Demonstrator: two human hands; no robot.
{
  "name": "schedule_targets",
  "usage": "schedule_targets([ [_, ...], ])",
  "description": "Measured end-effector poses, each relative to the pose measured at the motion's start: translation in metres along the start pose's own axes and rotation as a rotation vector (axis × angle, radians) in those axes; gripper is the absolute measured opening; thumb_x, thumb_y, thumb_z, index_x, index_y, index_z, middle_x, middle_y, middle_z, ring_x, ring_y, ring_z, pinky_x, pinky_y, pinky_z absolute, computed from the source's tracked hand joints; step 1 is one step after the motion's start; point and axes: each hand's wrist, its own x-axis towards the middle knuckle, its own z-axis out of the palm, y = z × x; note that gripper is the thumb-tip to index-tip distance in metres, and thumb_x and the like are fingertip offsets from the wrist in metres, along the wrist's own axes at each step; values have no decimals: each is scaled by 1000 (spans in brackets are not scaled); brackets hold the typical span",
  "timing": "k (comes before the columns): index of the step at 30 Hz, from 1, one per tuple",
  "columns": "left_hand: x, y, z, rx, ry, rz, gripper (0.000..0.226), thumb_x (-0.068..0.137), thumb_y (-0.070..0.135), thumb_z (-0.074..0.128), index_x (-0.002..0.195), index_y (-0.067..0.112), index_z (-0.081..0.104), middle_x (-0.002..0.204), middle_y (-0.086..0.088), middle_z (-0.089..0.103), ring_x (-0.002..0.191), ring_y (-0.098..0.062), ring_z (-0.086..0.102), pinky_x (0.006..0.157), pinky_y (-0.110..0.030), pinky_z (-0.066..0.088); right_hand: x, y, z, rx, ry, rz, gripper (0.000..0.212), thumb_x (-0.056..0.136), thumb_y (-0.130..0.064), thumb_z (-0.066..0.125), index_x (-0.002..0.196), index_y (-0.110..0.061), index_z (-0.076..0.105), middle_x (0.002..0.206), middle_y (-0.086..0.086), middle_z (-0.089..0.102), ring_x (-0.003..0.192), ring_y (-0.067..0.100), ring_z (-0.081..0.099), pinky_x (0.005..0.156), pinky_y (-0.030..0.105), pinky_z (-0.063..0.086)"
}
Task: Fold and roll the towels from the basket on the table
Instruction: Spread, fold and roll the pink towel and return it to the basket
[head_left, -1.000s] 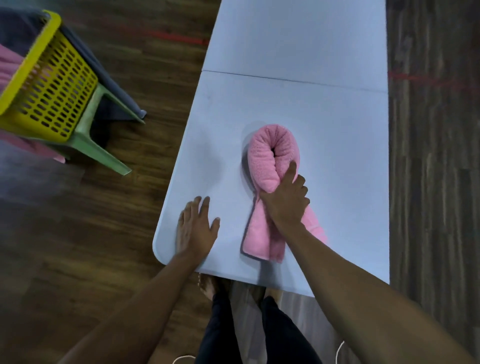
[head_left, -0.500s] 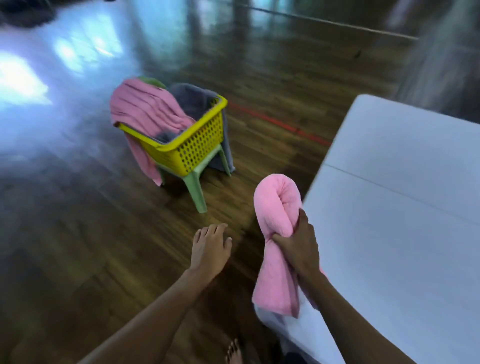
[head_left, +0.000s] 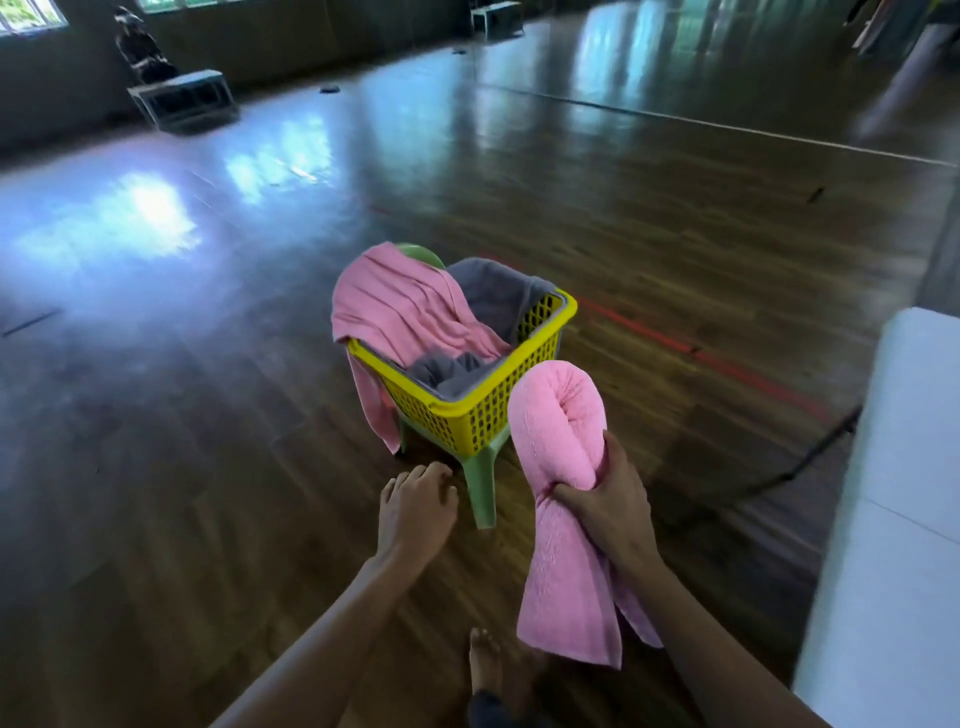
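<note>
Basket (head_left: 483, 410), yellow w/ perforated walls, sits on a green plastic stool (head_left: 480, 483) on the dark wood floor (head_left: 208, 467); use it as ref. Over its far-left rim a loose pink towel (head_left: 405, 317) is draped, one end hanging down the outside. Grey towels (head_left: 493, 301) fill the inside and lap over the far rim. Just right of the basket & nearer the camera, the right hand (head_left: 608, 512) is closed round the waist of a rolled pink towel (head_left: 558, 415): fingers wrapped tight on the pinch point, rolled loop end standing up beside the basket's near-right corner, loose tails hanging below the fist. Roll is in the air, off the table. Left hand (head_left: 415, 506) is near the stool's front leg, below-left of the basket, palm down, fingers loosely curled, holding nothing. Bare foot (head_left: 485, 660) on the floor well below the basket. White table (head_left: 883, 519) edge is far right of the basket, well apart from it.
</note>
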Motion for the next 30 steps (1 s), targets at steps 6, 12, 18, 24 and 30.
schedule_targets([
  [6,136,-47,-15,17,-20,-7,21,90,24,55,109,25,64,106,4,65,105,-21,57,97,-37,38,117,-48,77,23,-20,46,105,48,-57,77,142,-33,36,131,0,56,115,21,57,94,47,51],
  [12,256,-80,-23,38,-69,6,20,89,23,56,107,24,63,106,2,65,106,-24,58,95,-39,40,210,-106,136,11,-16,69,99,50,-51,76,139,-30,39,130,-1,56,113,21,56,93,42,49],
  [18,365,-113,0,83,-206,87,20,89,24,55,107,24,62,108,2,63,108,-22,56,94,-38,39,304,-130,217,14,52,265,102,53,-58,71,141,-25,32,130,9,54,113,34,55,92,50,49],
  [24,469,-151,38,161,-399,332,24,92,21,53,114,19,61,109,-4,62,106,-27,55,93,-39,38,393,-128,288,-5,231,527,98,67,-41,77,145,-11,26,139,18,46,122,39,50,96,46,45],
  [30,524,-204,88,313,-508,704,20,87,27,47,92,19,64,87,-2,63,86,-28,61,78,-40,45,442,-87,335,-122,360,847,99,77,-44,70,152,-16,12,146,22,33,126,44,44,100,49,43],
])
